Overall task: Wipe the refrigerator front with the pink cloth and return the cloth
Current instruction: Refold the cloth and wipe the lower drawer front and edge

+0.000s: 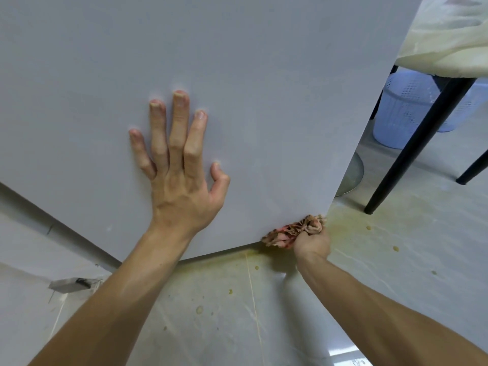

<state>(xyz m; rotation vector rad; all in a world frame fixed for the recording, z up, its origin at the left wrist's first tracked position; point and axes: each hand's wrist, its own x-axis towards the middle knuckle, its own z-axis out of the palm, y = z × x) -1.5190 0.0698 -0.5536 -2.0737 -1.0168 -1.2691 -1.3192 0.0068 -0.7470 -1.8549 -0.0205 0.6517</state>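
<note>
In the head view, the left hand [182,165] is pressed flat on the fridge front [237,62], fingers spread wide and nothing held. The right hand [313,243] is closed in a fist around the bunched cloth [293,231], which is pushed against the front's bottom right corner, just above the stained floor [369,260]. This looks like the last low stroke. It would be done well with the cloth kept firmly against the lower edge and clear of the floor stains.
</note>
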